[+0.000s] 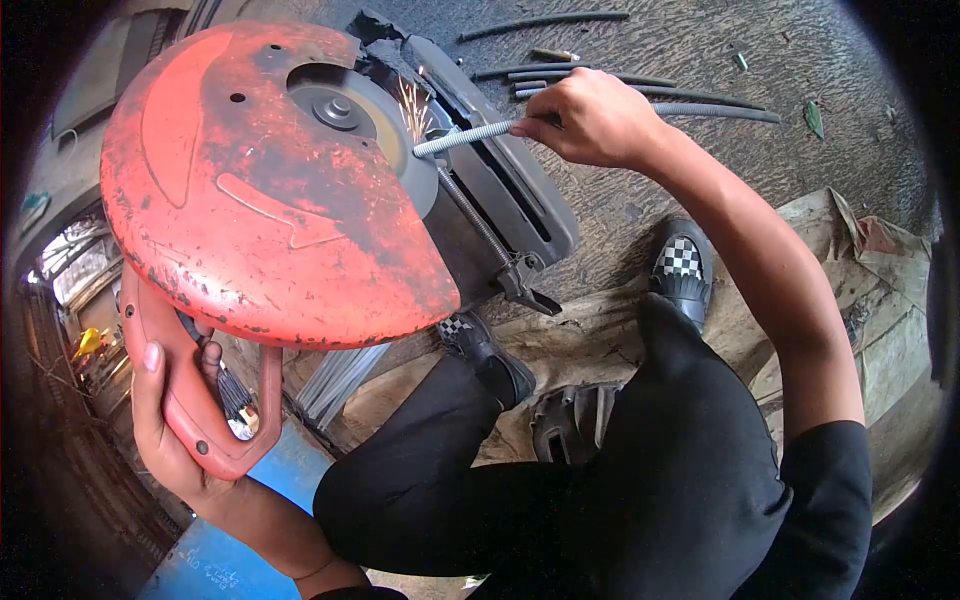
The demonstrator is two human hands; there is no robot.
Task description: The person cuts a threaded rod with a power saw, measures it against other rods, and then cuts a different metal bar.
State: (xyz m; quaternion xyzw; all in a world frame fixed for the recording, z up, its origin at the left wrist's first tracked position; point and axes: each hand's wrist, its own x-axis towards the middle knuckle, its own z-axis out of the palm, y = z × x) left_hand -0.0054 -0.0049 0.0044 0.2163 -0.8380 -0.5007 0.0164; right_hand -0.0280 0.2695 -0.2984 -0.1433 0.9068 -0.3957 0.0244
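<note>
My left hand [170, 430] is wrapped round the red handle [200, 400] of a cut-off saw. Above it, the saw's worn red guard [270, 200] covers much of the grinding disc [385, 125]. In my right hand [590, 118], fingers closed, is one end of a grey threaded rod [465, 137]. The rod's other end touches the disc's edge, and sparks [413, 105] rise there. Beneath the rod lies the saw's dark base [520, 190] with its clamp screw [472, 215].
Several dark rods [545, 25] and a longer threaded rod [720, 112] lie on the rough floor behind my right hand. A crumpled cloth [840, 270] spreads at the right. Thin grey rods [335, 385] and a blue surface [240, 540] are at lower left.
</note>
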